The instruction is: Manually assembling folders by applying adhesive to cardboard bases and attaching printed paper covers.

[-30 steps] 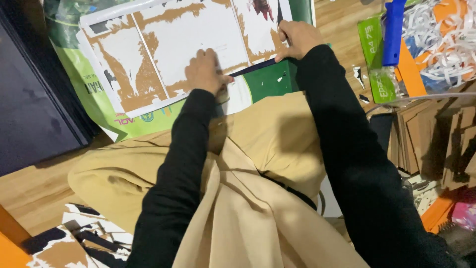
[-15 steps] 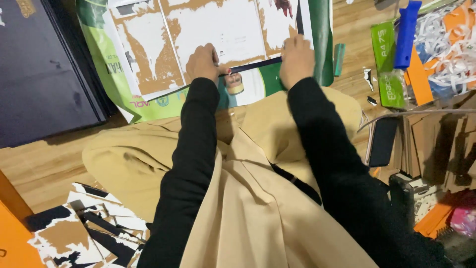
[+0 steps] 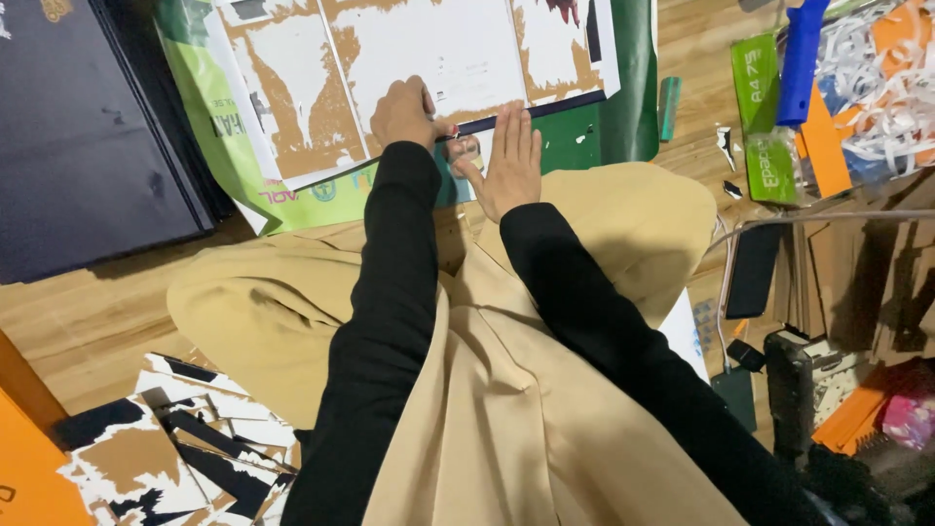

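2 hands at work: both rest on the near edge of 1 big board (image 3: 419,58) with a torn white and brown face, lying on the wooden floor (image 3: 88,312) in front of the person's knees.
Left hand (image 3: 404,112): curled into a narrow fist on the board's near edge, pinching what looks like a slim blade or pen; the tool itself is too small to name.
Right hand (image 3: 511,161): flat and wide, fingers straight and together, palm down, holding nothing, pressed just beside the left hand along the dark edge strip.
Doing it well: my judgement is that the flat hand should bear down close to the tool so the board cannot slide, with fingertips kept off the tool's line, and the stroke should run steadily along the edge.
Under the board: 1 green sheet (image 3: 224,117), showing at its left and near edges.
Left of the board: 1 dark panel (image 3: 88,136), touching the green sheet.
Right edge of the floor: 2 green packets (image 3: 765,117), 1 blue tool (image 3: 801,58), 1 heap of white and orange paper shreds (image 3: 877,78).
Near left corner: 1 pile of torn scraps (image 3: 175,458); too overlapped to count.
Near right: 1 black phone (image 3: 752,268), 1 stack of brown cardboard (image 3: 867,282).
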